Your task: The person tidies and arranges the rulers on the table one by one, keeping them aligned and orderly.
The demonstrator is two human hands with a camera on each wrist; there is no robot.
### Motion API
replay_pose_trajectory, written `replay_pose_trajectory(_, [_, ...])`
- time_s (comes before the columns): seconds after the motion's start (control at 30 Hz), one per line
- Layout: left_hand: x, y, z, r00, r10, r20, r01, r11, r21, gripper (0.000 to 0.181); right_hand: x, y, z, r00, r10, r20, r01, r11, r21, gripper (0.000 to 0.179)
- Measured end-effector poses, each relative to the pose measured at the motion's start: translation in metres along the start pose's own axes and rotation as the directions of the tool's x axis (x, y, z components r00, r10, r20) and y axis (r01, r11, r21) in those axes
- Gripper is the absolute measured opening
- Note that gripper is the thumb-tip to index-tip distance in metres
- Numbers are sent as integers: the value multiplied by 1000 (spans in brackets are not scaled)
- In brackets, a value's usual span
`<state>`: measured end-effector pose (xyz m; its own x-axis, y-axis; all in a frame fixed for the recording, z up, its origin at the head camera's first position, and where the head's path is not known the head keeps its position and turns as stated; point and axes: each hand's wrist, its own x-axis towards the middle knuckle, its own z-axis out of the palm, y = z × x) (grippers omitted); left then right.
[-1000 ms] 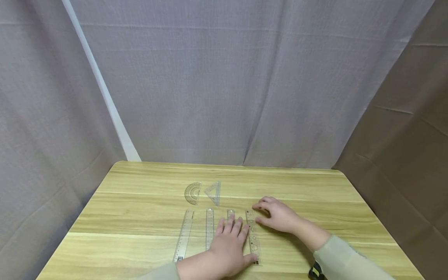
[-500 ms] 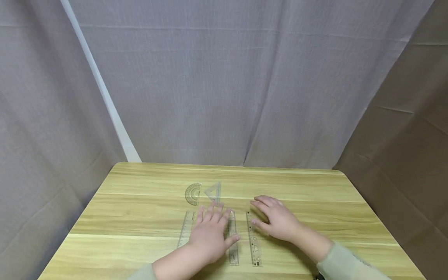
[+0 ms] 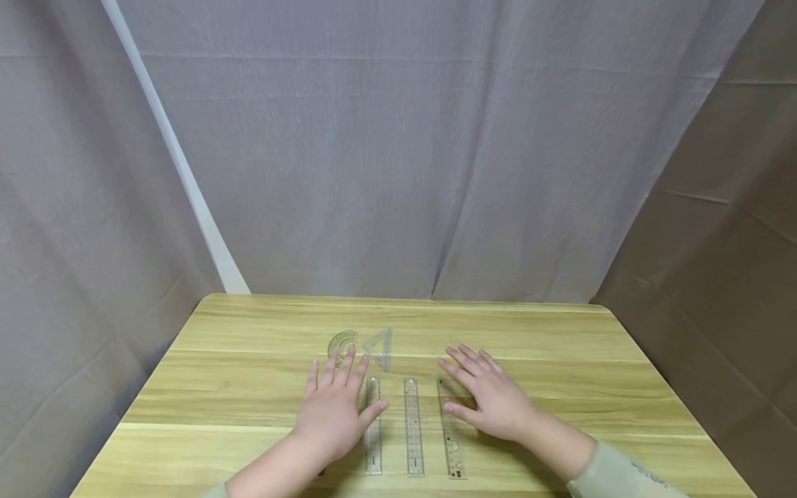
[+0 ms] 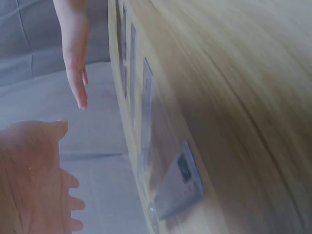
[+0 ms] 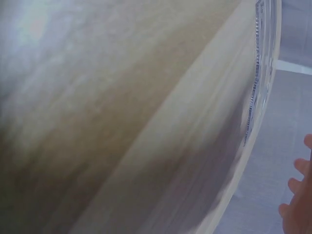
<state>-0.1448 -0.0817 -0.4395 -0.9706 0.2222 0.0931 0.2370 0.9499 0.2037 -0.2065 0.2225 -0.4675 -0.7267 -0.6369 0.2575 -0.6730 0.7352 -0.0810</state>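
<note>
My left hand (image 3: 333,415) is spread with straight fingers over the leftmost ruler, hiding most of it. Its fingertips overlap the clear protractor (image 3: 341,337), and the thumb tip overlaps a straight ruler (image 3: 373,453). In the left wrist view that leftmost ruler (image 4: 178,187) shows a dark label, with the hand's palm apart from it. My right hand (image 3: 495,401), fingers loosely extended, holds nothing; its thumb overlaps the upper part of a clear stencil ruler (image 3: 456,456) with cut-out shapes. Between the hands lies another clear ruler (image 3: 414,429).
A clear set square (image 3: 386,351) lies beside the protractor, beyond the row of rulers. All rest on a wood-grain table (image 3: 249,373). Grey cloth (image 3: 349,173) hangs behind the table, and more cloth hangs on both sides.
My left hand has moved leftward from the third ruler, past the second, to the leftmost one. The right hand stays by the stencil ruler, its fingers now straighter and more spread.
</note>
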Motion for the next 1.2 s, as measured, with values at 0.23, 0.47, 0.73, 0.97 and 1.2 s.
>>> replay_pose_trajectory(0.23, [1,-14,-1,999,-37,-5,37,999,14,90,1,0,0,1000,-4,-3,4,1000,-22,79])
replay_pose_trajectory(0.47, [-1,-22,-3,998,-63,-3,63,998,24,89,2,-1,0,1000,-10,-11,10,1000,-29,80])
replay_pose_trajectory(0.73, [0,-25,-4,997,-73,-24,73,997,2,86,5,-1,-2,999,-31,-15,31,999,-9,79])
replay_pose_trajectory(0.97, [12,-25,-2,994,-109,25,109,994,2,89,15,5,-1,999,-33,18,32,999,31,76])
replay_pose_trajectory(1.2, [27,-23,0,991,-122,50,122,993,0,91,30,10,-4,999,-25,47,21,997,77,71])
